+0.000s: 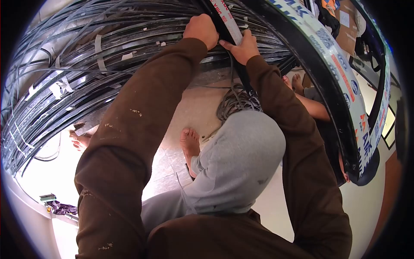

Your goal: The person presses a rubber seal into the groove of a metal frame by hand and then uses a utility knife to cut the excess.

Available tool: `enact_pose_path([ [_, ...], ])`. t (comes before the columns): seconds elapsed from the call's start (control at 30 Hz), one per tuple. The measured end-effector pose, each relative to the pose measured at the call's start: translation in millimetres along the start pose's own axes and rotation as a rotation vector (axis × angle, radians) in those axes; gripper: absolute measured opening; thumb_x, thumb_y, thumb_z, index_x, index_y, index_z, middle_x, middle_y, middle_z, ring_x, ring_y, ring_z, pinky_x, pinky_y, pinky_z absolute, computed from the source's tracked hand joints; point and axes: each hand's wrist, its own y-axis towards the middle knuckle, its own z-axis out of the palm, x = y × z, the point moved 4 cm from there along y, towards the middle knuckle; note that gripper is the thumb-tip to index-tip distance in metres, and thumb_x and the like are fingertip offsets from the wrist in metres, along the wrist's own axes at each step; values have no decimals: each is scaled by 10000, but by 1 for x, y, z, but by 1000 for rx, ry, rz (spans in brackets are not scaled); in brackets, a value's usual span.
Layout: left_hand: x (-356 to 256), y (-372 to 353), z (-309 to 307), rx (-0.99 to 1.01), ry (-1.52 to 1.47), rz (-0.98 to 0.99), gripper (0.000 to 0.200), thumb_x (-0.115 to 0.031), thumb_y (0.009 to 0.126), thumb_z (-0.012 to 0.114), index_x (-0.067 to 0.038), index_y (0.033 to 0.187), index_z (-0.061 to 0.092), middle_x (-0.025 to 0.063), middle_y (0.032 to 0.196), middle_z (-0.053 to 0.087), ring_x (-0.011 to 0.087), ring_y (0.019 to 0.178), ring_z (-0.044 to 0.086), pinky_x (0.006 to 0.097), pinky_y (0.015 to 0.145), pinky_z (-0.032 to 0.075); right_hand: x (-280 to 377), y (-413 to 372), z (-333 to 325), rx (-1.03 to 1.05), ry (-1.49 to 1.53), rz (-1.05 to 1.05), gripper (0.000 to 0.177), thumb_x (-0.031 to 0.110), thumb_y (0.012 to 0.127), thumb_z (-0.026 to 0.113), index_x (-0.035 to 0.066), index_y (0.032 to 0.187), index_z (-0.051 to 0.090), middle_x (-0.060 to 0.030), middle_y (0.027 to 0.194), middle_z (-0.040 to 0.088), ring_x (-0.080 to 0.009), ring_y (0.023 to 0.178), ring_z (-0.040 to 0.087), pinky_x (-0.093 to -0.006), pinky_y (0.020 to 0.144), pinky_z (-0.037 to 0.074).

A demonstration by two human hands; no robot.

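Note:
A long black profile (214, 19) with white film and red lettering runs down between my hands. My left hand (202, 31) is closed in a fist against its left edge; what lies inside the fist is hidden. Lower down, my right hand (244, 47) grips the profile, its thumb stretched across the front. From beneath my right hand a thin dark strip (233, 69) hangs toward a loose coil (237, 102) of similar strip on the floor, just beyond my grey-trousered knee (248, 151).
Bundled long dark strips (142, 47), tied with pale tape, fill the upper left. A film-wrapped curved-looking frame (330, 56) stands close on my right. Behind it show another person's bare limb (312, 107) and foot (297, 83). Cardboard (346, 28) stands at the upper right.

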Motion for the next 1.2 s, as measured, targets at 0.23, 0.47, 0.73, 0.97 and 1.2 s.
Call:
enact_pose_path([
  [0.23,-2,-2,4,-46,-20,-55,188,-67,847,679,112,802,643,161,603,648,225,524,670,320,464,550,13,-8,-4,-22,99,30,826,526,681,830,-66,1151,499,-265,1116,550,-401,1089,556,-454,939,453],
  [0.47,8,1,6,-48,-54,-37,168,-80,843,679,86,832,655,154,654,659,203,538,671,307,460,557,12,-18,1,-38,206,5,811,537,655,840,-51,1119,530,-259,1129,576,-382,1058,589,-438,907,476],
  [0.73,-3,-13,-8,166,-311,-196,190,-125,881,679,59,881,636,121,765,680,178,615,694,302,484,587,-2,1,1,-52,84,82,965,635,626,819,-83,1186,501,-239,1160,585,-317,1070,608,-383,930,477],
  [0.97,1,-8,-8,243,-323,-181,176,-97,892,654,76,909,625,138,791,686,191,657,706,305,512,602,-1,4,5,-26,74,107,922,593,653,823,-47,1227,490,-242,1248,501,-369,1208,475,-442,995,426],
  [1.2,-10,-4,-9,213,-202,-218,161,-54,867,655,103,884,627,155,768,683,205,646,706,311,505,601,13,8,-4,21,-42,7,906,604,651,824,-98,1127,504,-263,1093,613,-375,1033,628,-426,886,502],
])
